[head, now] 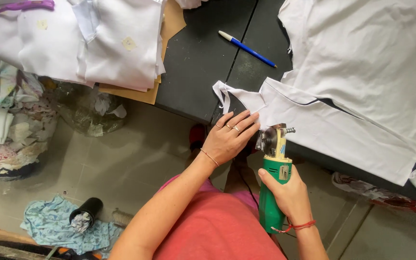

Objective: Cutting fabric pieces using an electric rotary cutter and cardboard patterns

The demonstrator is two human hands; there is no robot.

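White fabric (333,130) lies mid-frame on the dark counter (198,62); left hand (228,138) presses it flat, fingers spread, right hand (290,195) grips a green cutter (274,180).

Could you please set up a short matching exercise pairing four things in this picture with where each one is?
Things:
1. pen
2. cutting tool
3. left hand
4. black cup

Places:
A. on the floor, on patterned cloth
B. gripped in the right hand
C. on the dark table
D. flat on the white fabric edge

Pairs: 1-C, 2-B, 3-D, 4-A
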